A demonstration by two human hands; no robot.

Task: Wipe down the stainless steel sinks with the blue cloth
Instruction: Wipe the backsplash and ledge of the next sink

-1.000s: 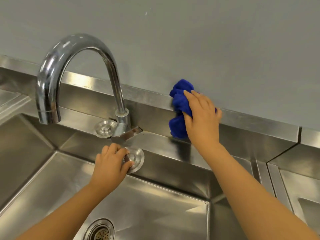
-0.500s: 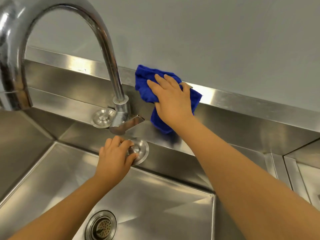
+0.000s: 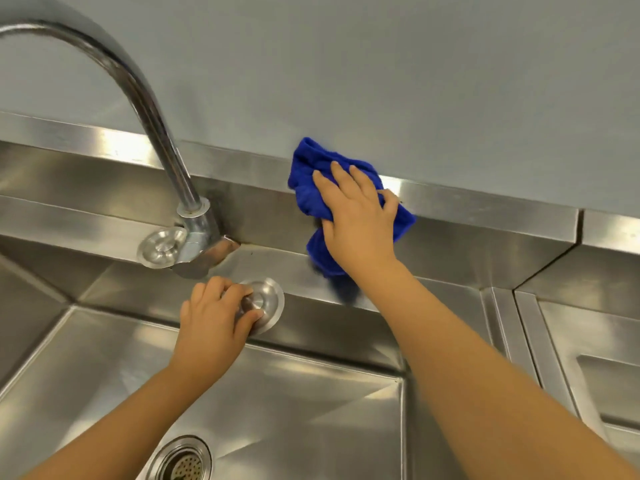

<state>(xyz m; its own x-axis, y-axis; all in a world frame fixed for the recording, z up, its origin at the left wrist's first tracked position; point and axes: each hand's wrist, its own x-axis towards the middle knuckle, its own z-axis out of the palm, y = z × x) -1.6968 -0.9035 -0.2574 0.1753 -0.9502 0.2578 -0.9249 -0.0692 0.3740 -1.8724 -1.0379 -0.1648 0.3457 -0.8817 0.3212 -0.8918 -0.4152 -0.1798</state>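
The fingers point(image 3: 337, 174) of the right hand point(image 3: 360, 223) lie spread and nearly straight on the crumpled blue cloth point(image 3: 306, 192). They do not grip it but pin it against the upright stainless steel backsplash point(image 3: 485, 233), just right of the curved chrome gooseneck faucet point(image 3: 156, 109). The cloth's upper edge touches the grey wall point(image 3: 415, 81) and a lower fold hangs to the rear ledge. The fingers point(image 3: 239, 294) and thumb of the left hand point(image 3: 211, 323) are curled round the hub of the round stainless steel knob point(image 3: 268, 297) on that ledge, apparently as a brace. Assessment: the step in hand is the backsplash pass. The cloth is bunched, so its contact face is likely small; flattening it under the palm would cover more steel per stroke. Strokes should run level along the panel, overlap, and press into the seam where backsplash meets ledge. The area behind the faucet base needs a separate pass. The rectangular stainless steel sink basin point(image 3: 311, 403) below and the second steel basin point(image 3: 595, 341) to the right appear yet to be wiped.
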